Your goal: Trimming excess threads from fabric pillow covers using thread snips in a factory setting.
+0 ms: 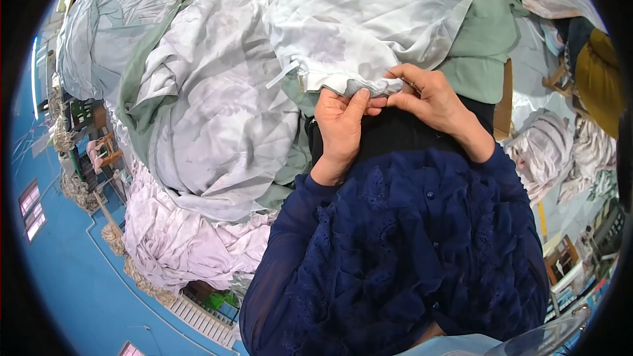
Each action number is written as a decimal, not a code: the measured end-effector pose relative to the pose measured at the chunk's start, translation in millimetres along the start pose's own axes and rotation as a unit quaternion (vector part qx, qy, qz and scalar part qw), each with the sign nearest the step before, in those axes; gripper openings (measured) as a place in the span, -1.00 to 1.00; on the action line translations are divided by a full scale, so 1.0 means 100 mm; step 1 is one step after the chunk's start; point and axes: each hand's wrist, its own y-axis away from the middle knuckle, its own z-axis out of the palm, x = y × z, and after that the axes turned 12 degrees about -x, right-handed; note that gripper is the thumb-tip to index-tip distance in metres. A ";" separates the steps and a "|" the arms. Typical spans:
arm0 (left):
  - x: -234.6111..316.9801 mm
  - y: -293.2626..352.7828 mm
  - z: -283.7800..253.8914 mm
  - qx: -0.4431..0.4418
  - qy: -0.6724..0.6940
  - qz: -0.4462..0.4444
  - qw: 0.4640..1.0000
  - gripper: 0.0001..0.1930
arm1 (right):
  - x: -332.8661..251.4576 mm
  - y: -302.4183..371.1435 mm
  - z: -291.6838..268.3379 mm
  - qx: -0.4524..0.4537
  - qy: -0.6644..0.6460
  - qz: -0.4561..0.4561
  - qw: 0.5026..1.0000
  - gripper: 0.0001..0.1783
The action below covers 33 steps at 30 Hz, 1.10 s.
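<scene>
A large white cloth with a faint grey pattern (369, 20) spreads in front of me, and its near edge is gathered between my hands. My left hand (340, 125) pinches that edge, thumb on top and fingers beneath. Close beside it, my right hand (432, 99) grips the same edge between thumb and curled fingers. The bit of edge between them looks folded or bunched, greyish on its upper side. A narrow white strip (283, 74) sticks out from the cloth to the left of my hands. Sage green fabric (484, 46) shows from under the cloth at right.
More patterned cloth (224, 99) heaps up on the left, with pinkish white fabric (194, 240) nearer me. A cardboard piece (504, 102) stands right of my lap. Further right are crumpled fabric (542, 148) and a mustard cloth (597, 79). A blue wall (99, 277) lies far left.
</scene>
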 end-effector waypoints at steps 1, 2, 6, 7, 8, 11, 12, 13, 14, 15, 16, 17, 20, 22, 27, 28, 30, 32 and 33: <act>-0.01 0.01 0.00 0.001 0.000 0.000 1.000 -0.81 | -0.04 0.01 -0.05 -0.046 0.027 0.037 0.998 -0.81; -0.02 0.01 -0.01 0.002 -0.016 -0.002 1.000 -0.81 | -0.05 0.01 -0.08 -0.093 0.053 0.073 0.992 -0.80; -0.06 0.02 -0.02 -0.010 -0.050 0.003 0.999 -0.81 | -0.01 0.01 -0.05 -0.053 0.107 -0.003 0.993 -0.90; -0.05 0.02 -0.02 -0.010 -0.050 0.003 0.999 -0.81 | -0.03 0.01 -0.07 -0.049 0.090 0.000 0.995 -0.90; -0.04 0.03 -0.01 -0.007 -0.050 0.000 0.999 -0.80 | -0.04 0.01 -0.08 -0.045 0.074 0.003 0.996 -0.90; -0.03 0.03 0.01 -0.003 -0.045 -0.006 0.999 -0.80 | 0.01 0.01 -0.12 -0.030 0.082 -0.039 0.995 -0.92; -0.03 0.03 0.01 -0.002 -0.039 -0.008 0.999 -0.80 | -0.01 0.01 -0.12 -0.030 0.082 -0.039 0.995 -0.92; -0.03 0.02 0.02 -0.002 -0.038 -0.009 0.999 -0.80 | -0.05 0.02 -0.12 -0.023 0.063 -0.020 0.998 -0.93; -0.03 0.02 0.02 -0.007 -0.033 -0.009 0.999 -0.80 | -0.08 0.03 -0.12 -0.016 0.044 -0.001 0.999 -0.94; -0.03 0.02 0.03 -0.012 -0.028 -0.008 0.999 -0.80 | -0.07 0.04 -0.12 -0.016 0.044 -0.001 0.999 -0.94; -0.03 0.02 0.03 -0.012 -0.029 -0.008 0.999 -0.80 | -0.07 0.06 -0.12 -0.003 -0.006 -0.002 1.000 -0.92; -0.04 0.03 0.03 -0.013 -0.021 -0.010 1.000 -0.79 | -0.06 0.07 -0.12 0.011 -0.055 -0.004 0.998 -0.90; -0.02 0.03 0.03 -0.015 -0.010 -0.021 1.000 -0.77 | -0.15 0.11 -0.13 0.019 -0.153 0.057 0.986 -0.83; -0.02 0.01 0.04 -0.016 -0.010 -0.031 0.999 -0.76 | -0.11 0.12 -0.18 0.056 -0.207 0.080 0.973 -0.81; -0.05 0.00 0.03 0.002 0.030 -0.020 0.999 -0.72 | -0.14 0.25 -0.14 0.070 -0.044 0.057 0.995 -0.66; -0.06 0.00 0.02 0.002 0.029 -0.019 0.999 -0.72 | -0.22 0.28 -0.09 0.065 -0.008 0.038 0.997 -0.71; -0.06 0.01 0.02 0.005 0.032 -0.015 0.999 -0.71 | -0.25 0.31 0.00 0.051 0.065 0.008 0.997 -0.77; -0.05 0.01 0.04 0.005 0.030 -0.014 0.999 -0.71 | -0.24 0.31 0.04 0.032 0.050 0.016 0.998 -0.76; -0.04 0.00 0.05 0.006 0.029 -0.013 0.999 -0.71 | -0.23 0.31 0.04 0.034 0.064 0.017 0.997 -0.77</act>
